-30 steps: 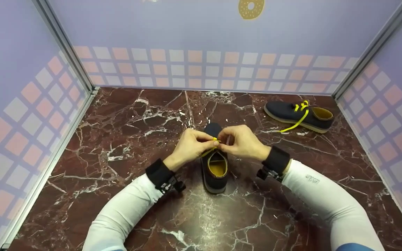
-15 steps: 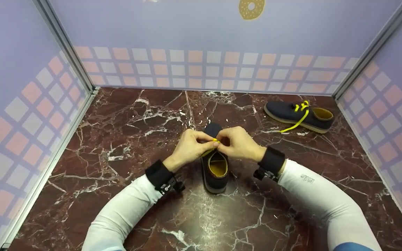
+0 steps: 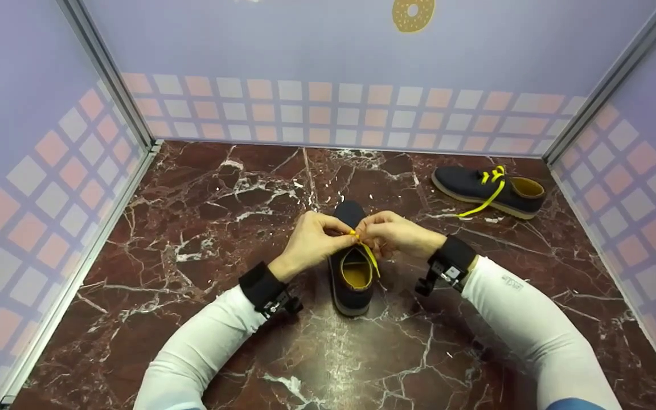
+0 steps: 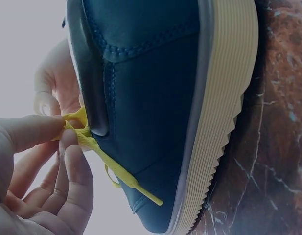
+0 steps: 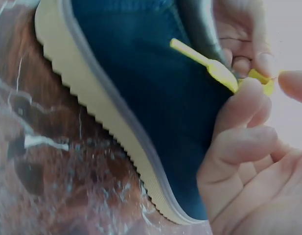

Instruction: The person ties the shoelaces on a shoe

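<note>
Delicately, the left hand is pinching the yellow lace between thumb and fingertips, while the right hand is bringing curled fingers against it, how firmly I cannot tell. Beneath both, the dark shoe is standing upright on the marbled table, its toe pointing away from the person. Another shoe is resting near the far right corner.

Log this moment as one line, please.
left hand: pinches yellow lace | right hand: at lace, grip unclear | near shoe: sole down | second shoe: back right, untouched
</note>
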Motion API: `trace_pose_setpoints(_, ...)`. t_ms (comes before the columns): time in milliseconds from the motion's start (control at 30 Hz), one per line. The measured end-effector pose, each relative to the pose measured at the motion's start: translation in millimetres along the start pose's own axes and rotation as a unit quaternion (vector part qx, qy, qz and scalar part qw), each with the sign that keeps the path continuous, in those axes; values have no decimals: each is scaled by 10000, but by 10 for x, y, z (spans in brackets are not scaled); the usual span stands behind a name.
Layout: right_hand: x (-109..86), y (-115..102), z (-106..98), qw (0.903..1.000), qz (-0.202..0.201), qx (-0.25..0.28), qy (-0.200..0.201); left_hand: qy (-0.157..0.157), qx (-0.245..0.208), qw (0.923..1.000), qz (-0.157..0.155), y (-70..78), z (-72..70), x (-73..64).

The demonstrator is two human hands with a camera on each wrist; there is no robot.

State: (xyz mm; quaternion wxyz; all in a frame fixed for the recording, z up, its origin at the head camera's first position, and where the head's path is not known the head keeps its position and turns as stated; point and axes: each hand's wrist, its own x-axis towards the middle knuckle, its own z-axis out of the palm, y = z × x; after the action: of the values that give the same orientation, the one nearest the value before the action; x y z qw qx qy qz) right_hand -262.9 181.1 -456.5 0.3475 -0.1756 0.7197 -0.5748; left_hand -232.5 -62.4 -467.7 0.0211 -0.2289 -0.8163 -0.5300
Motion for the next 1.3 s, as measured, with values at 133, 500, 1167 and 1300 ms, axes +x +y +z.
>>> trace_pose_setpoints(133,-19,-5,5,9996,181,223,10,-36,-84,10000,6,17,13,-5)
trace_pose_setpoints(500,-31,-10,32,9975,402,473,325,62,74,9995,290,30,55,-36)
trace_pose_setpoints(1167,-27,-93,-4,9982,550,-196,109,443,1590,9693,1824,43,163,-130)
trace_pose_setpoints(1300,-43,-74,2,9977,494,-118,451,450,1342,9753,1696,28,132,-119)
